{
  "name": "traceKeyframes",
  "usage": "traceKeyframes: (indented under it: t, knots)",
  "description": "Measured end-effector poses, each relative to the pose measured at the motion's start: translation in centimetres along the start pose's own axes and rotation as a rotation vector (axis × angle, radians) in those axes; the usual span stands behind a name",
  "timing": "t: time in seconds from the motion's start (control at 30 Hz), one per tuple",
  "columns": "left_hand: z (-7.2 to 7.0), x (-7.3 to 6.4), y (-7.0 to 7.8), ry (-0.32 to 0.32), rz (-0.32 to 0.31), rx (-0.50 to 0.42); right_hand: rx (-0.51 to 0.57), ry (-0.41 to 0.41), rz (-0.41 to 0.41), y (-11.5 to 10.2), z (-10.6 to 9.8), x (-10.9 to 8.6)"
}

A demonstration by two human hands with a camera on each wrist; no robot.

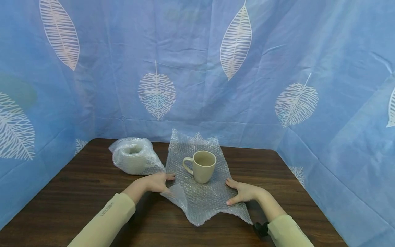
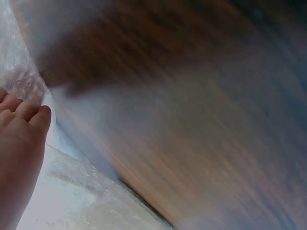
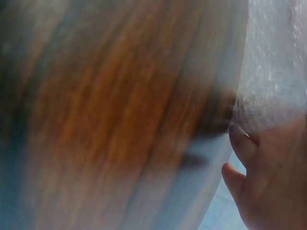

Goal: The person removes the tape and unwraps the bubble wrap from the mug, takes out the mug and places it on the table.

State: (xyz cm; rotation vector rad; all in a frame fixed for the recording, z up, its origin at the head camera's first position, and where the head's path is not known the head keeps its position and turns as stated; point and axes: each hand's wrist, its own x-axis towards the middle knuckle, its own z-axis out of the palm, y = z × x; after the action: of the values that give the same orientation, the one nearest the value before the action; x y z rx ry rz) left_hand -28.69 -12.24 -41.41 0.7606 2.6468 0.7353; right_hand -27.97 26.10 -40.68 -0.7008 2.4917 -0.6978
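- Two hands. The left hand [image 1: 155, 181] is at the left edge of the bubble wrap sheet [image 1: 205, 206]. A floppy bit of the sheet hides part of it, so I cannot tell if it pinches the sheet or just touches it.
- The right hand [image 1: 245, 192] is at the right edge of the sheet. Its thumb and fingers are wide apart, with nothing squeezed between them.
- One bare mug [image 1: 202, 171], cream, with one handle. It stands up on the sheet, between the hands and a bit farther away. Neither hand touches it. The handle points left.
- One flat sheet under the mug. Its near edge is wavy.
- One bubble wrap bundle [image 1: 132, 157] on the left, with a pale, round, hollow thing inside. Its loose end comes close to the left hand and the sheet; I cannot tell if they touch. It fills the spot just past that hand.
- Two pale sleeves [image 1: 105, 219] and one dark strap [image 1: 260, 229] by the right wrist.
- One dark brown wood table [image 1: 61, 195] under it all.
- Blue cloth [image 1: 197, 51] hangs behind and at both sides, with nine white leaves showing, some only partly.
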Motion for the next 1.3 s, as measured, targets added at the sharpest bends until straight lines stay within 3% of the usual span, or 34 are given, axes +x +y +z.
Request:
traceKeyframes:
  t: [0.63, 0.93, 1.3]
  knots:
    - [0.4, -0.6, 0.2, -0.1, -0.053, 0.015, -0.145, -0.018, 0.051, 0.0, 0.3, 0.1]
    - [0.1, -0.9, 0.7, -0.144, -0.057, 0.148, -0.169, -0.027, 0.051, -0.2, 0.4, 0.0]
    - [0.4, -1.0, 1.3, -0.189, -0.118, 0.268, -0.185, -0.037, 0.063, -0.8, 0.7, -0.3]
